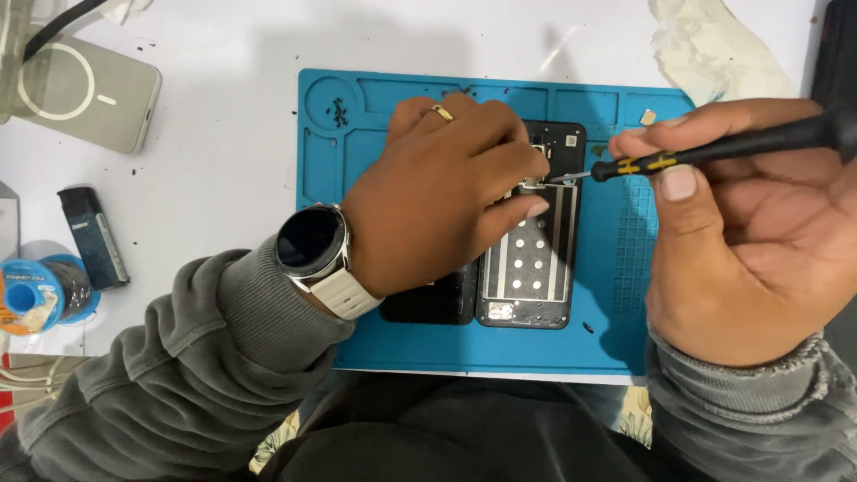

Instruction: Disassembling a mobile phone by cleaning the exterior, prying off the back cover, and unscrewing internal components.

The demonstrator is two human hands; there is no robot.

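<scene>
An opened black phone lies on a blue work mat, its inside showing a striped plate with white dots. My left hand, with a ring and a wristwatch, presses down on the phone's upper part, fingers over it. My right hand grips a black screwdriver with yellow marks. Its tip touches the phone's top area beside my left fingertips. A second dark piece lies under my left hand, partly hidden.
Tiny black screws sit in a mat compartment at the upper left. Off the mat on the white table are a grey power bank, a dark lighter, a blue solder spool and a crumpled cloth.
</scene>
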